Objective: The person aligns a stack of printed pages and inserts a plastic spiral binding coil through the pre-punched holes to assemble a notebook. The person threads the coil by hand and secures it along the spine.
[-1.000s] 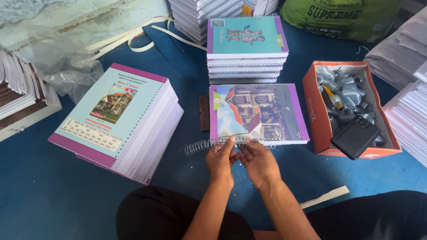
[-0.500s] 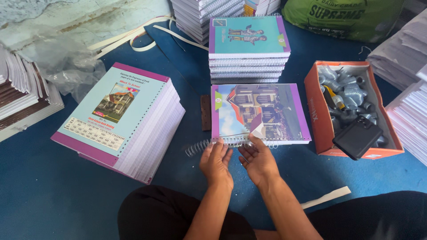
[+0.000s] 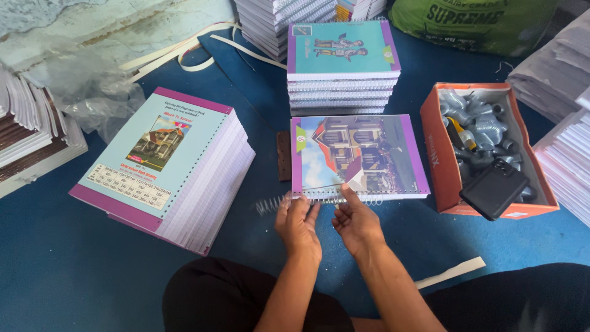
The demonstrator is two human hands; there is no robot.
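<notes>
Left hand [image 3: 299, 222], right hand [image 3: 356, 222]: coil [image 3: 270, 204] pinched at notebook [image 3: 359, 157] edge, frame centre | risk: holes missed if the coil is twisted skew | snagging judged likely

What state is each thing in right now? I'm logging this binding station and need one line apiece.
Notebook: closed, flat, punched edge toward the person.
Wire spiral: partly threaded, loose end sticking out left.
Left hand: fingers on the spiral.
Right hand: fingertips pinching the notebook's edge.
Unbound stack: leaning, holes punched, no spiral.
Bound stack: piled, closed.
Orange box: open, full of coils.
</notes>
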